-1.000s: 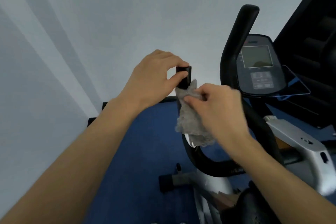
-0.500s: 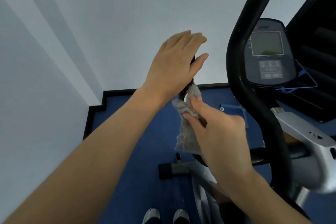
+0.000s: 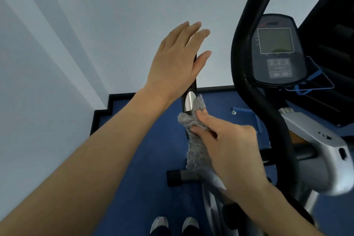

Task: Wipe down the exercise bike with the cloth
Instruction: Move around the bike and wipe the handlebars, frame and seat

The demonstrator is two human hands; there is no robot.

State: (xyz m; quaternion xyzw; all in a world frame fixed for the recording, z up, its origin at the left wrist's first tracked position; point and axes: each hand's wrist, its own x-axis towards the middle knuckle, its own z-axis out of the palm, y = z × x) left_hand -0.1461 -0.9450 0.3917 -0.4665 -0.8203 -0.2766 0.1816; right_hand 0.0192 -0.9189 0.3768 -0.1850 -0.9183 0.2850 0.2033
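The exercise bike fills the right side, with a black right handlebar (image 3: 247, 48), a grey console (image 3: 275, 50) and a silver frame (image 3: 318, 155). Its left handlebar (image 3: 188, 101), black with a shiny metal sensor patch, rises at centre. My left hand (image 3: 176, 65) lies flat against that bar's upper end, fingers straight and together, thumb apart. My right hand (image 3: 229, 149) pinches a fluffy grey cloth (image 3: 195, 140) and presses it onto the bar just below the metal patch. The cloth's tail hangs down over the bar.
A white wall stands close ahead and to the left, with a black skirting board (image 3: 107, 109) along the blue floor (image 3: 149, 188). The bike's front foot (image 3: 176, 177) lies on the floor. My shoes (image 3: 173, 225) show at the bottom edge. Dark equipment stands at far right.
My left hand let go of the handlebar tip and flattened against the bar. My right hand slid the cloth down, baring the metal patch. The view moved closer and tilted down.
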